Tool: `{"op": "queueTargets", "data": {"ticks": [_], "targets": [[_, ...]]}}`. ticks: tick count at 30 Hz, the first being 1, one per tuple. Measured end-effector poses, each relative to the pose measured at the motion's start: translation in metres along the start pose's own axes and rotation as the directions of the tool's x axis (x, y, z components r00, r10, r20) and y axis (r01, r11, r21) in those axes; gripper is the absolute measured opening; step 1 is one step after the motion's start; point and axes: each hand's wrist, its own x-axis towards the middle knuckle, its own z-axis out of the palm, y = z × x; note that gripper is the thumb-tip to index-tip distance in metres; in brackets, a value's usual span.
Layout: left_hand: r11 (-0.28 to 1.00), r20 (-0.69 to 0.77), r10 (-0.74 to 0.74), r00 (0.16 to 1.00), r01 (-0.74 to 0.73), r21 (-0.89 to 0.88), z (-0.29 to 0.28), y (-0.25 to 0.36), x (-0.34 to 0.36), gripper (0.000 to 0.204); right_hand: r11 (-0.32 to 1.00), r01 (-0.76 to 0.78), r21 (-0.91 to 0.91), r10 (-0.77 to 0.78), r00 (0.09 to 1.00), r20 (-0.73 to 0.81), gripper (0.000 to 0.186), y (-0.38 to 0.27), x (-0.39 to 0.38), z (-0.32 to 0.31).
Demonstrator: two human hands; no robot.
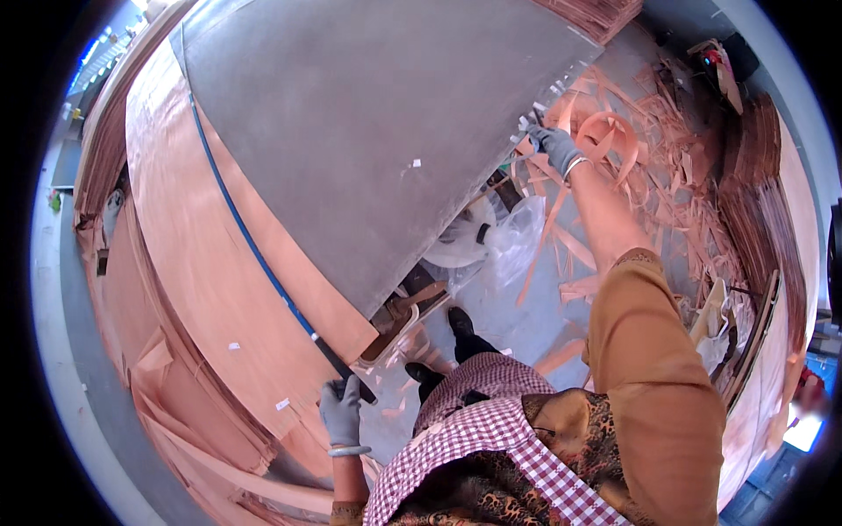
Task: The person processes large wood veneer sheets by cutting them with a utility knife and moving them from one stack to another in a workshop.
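My right hand [554,147], in a grey glove, reaches to the right edge of a broad grey board [298,114]. Its fingers are closed at a small white piece of tape [524,124], among several stuck along that edge. My left hand [340,415], also gloved, is low at the near edge of a thin, pinkish wood veneer sheet [189,219]. Its fingers are bent beside the black end of a long dark blue bar [254,245]; what they grip is hidden. The bar lies along the veneer. Small white pieces also dot the veneer and the board.
Curled veneer strips [614,140] litter the floor on the right. Stacked veneer [759,202] stands beyond them. Under the board's edge are a clear plastic bag [517,241] and a wooden-handled tool [412,302]. More veneer sheets [197,399] are piled on the left.
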Motion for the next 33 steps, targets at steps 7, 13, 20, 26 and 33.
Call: {"op": "queueTargets", "data": {"ticks": [7, 13, 20, 26, 33], "targets": [[0.884, 0.156, -0.021, 0.987, 0.091, -0.458, 0.0, -0.011, 0.002, 0.018, 0.966, 0.255, -0.045, -0.258, 0.941, -0.22, 0.018, 0.017, 0.007, -0.003], [0.809, 0.347, 0.133, 0.929, 0.1, -0.579, -0.024, 0.009, -0.004, 0.023, 0.973, 0.062, 0.224, -0.154, 0.894, 0.422, 0.022, -0.05, -0.15, 0.063], [0.486, 0.191, 0.032, 0.981, 0.152, -0.861, -0.075, -0.056, -0.023, 0.021, 0.788, 0.507, -0.349, -0.139, 0.699, 0.701, 0.045, -0.1, -0.289, 0.212], [0.616, -0.013, -0.153, 0.988, 0.085, -0.783, -0.136, -0.105, -0.049, 0.025, 0.908, 0.382, -0.171, -0.264, 0.84, 0.473, 0.046, -0.069, -0.3, 0.285], [0.598, 0.009, -0.164, 0.986, 0.107, -0.795, -0.156, -0.203, -0.036, 0.029, 0.988, 0.032, 0.148, -0.115, 0.796, 0.594, 0.041, -0.196, -0.404, 0.321]]}}
